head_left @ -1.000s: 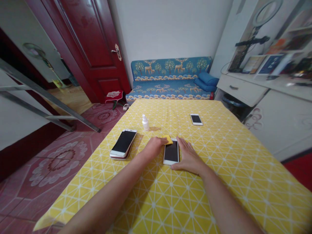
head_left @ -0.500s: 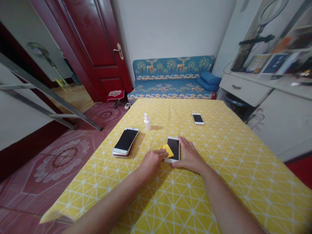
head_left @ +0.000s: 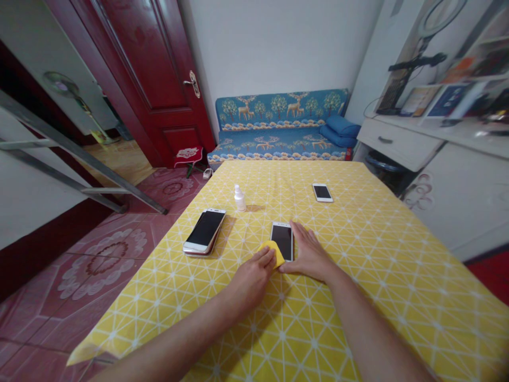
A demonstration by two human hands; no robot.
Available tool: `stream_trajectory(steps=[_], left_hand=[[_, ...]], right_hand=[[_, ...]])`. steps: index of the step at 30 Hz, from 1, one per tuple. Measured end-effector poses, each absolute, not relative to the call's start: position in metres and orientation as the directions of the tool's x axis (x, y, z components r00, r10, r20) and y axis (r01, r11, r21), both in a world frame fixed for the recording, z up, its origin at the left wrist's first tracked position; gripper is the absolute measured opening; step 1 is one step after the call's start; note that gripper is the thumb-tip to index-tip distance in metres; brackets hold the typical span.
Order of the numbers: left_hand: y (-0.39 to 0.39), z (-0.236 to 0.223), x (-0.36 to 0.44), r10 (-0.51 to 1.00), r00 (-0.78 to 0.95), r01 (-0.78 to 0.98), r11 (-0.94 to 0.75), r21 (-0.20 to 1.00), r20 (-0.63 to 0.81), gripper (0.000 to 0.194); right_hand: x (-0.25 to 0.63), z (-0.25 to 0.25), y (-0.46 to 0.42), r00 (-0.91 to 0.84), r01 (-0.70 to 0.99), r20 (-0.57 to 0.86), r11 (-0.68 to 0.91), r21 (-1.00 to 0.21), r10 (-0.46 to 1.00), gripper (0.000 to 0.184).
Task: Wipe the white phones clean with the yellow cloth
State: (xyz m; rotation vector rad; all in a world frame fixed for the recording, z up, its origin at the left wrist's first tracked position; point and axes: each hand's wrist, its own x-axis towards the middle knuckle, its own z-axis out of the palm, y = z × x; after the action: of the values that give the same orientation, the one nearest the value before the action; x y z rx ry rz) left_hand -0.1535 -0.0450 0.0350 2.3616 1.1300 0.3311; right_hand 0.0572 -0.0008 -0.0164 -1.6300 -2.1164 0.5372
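A white smartphone (head_left: 282, 241) lies flat on the yellow patterned tablecloth (head_left: 369, 318), screen up, near the middle of the table's near half, its long axis pointing almost straight away from the person. The right hand (head_left: 308, 255) lies open beside it, fingers spread and touching the phone's right edge. The left hand (head_left: 251, 281) is curled narrowly over a folded yellow cloth (head_left: 272, 253), which sits against the phone's lower left corner and overlaps its edge; the fingers hide how firm that grip is. To the left, a larger smartphone (head_left: 204, 231) tilts across the table, apparently resting on a second phone, though the view is too slanted to be sure. A small white dropper bottle (head_left: 239, 199) stands upright between them and farther off; its contents cannot be seen. A small white phone (head_left: 322, 192) lies near the far edge.
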Motion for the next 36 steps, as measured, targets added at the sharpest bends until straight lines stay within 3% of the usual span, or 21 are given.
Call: stream_trajectory(steps=[4, 9, 14, 20, 24, 30, 36], left_hand=[[-0.021, 0.029, -0.143, 0.741, 0.664, 0.641, -0.634, 0.434, 0.101, 0.051], [0.019, 0.023, -0.129, 0.675, 0.736, 0.653, -0.730, 0.202, 0.059, 0.039], [0.043, 0.033, -0.112, 0.705, 0.708, 0.693, -0.705, 0.151, 0.042, 0.041], [0.057, 0.037, -0.099, 0.677, 0.733, 0.659, -0.730, 0.181, 0.061, 0.051], [0.056, 0.031, -0.107, 0.582, 0.805, 0.542, -0.800, 0.257, 0.116, 0.056], [0.041, 0.029, -0.127, 0.442, 0.889, 0.367, -0.845, 0.389, 0.122, 0.042], [0.025, 0.035, -0.140, 0.315, 0.944, 0.238, -0.862, 0.448, 0.103, 0.041]], right_hand=[[0.058, -0.016, 0.000, -0.239, 0.807, 0.101, 0.255, -0.532, 0.966, 0.129], [0.058, -0.016, 0.000, -0.264, 0.803, 0.108, 0.280, -0.525, 0.959, 0.133], [0.057, -0.012, -0.002, -0.244, 0.811, 0.098, 0.259, -0.525, 0.965, 0.130], [0.056, -0.009, -0.003, -0.234, 0.808, 0.128, 0.266, -0.526, 0.964, 0.134], [0.055, -0.008, -0.004, -0.211, 0.807, 0.097, 0.229, -0.544, 0.973, 0.137], [0.052, -0.001, -0.007, -0.202, 0.816, 0.035, 0.188, -0.547, 0.979, 0.138], [0.052, -0.002, -0.005, -0.189, 0.825, 0.036, 0.179, -0.535, 0.981, 0.138]])
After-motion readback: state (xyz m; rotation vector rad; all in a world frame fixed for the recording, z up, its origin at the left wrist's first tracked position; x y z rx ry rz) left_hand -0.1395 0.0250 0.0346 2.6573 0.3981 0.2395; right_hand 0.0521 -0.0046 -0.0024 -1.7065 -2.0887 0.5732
